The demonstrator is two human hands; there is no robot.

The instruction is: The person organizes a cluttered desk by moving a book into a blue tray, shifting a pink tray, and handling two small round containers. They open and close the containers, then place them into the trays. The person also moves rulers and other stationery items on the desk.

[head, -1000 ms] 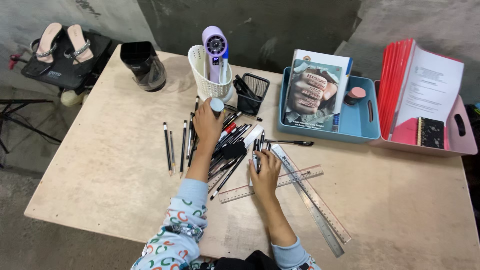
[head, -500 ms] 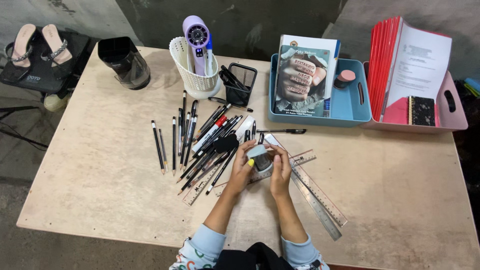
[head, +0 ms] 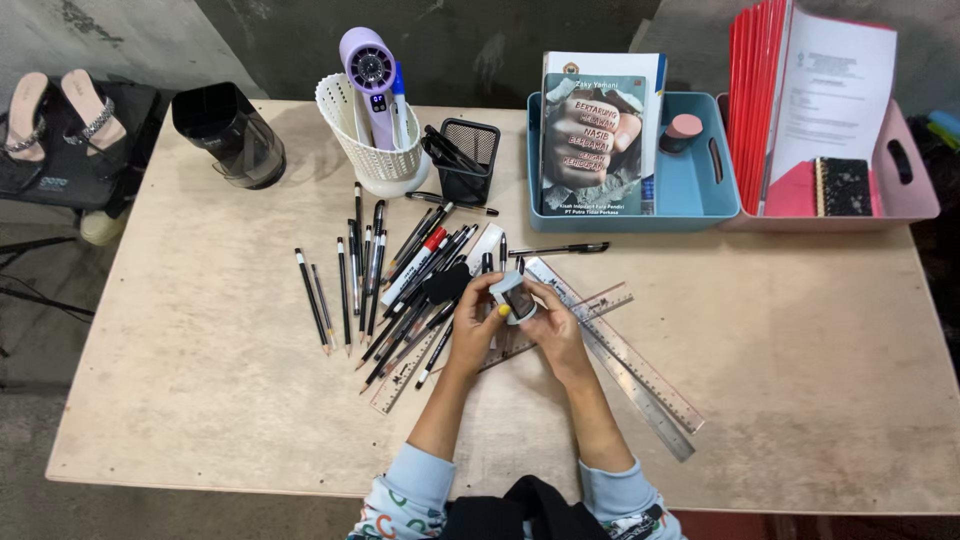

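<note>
We hold a small grey-white case in both hands' grip, left hand and right hand, just above the crossed rulers.

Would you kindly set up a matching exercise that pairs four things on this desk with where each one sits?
Things:
1. Purple hand-held fan
2. Book
3. Red folders
4. Small grey object

Places:
A. In the pink tray
B. Between the left hand and the right hand
C. In the white basket cup
D. In the blue tray

Pairs: 1-C, 2-D, 3-A, 4-B
</note>
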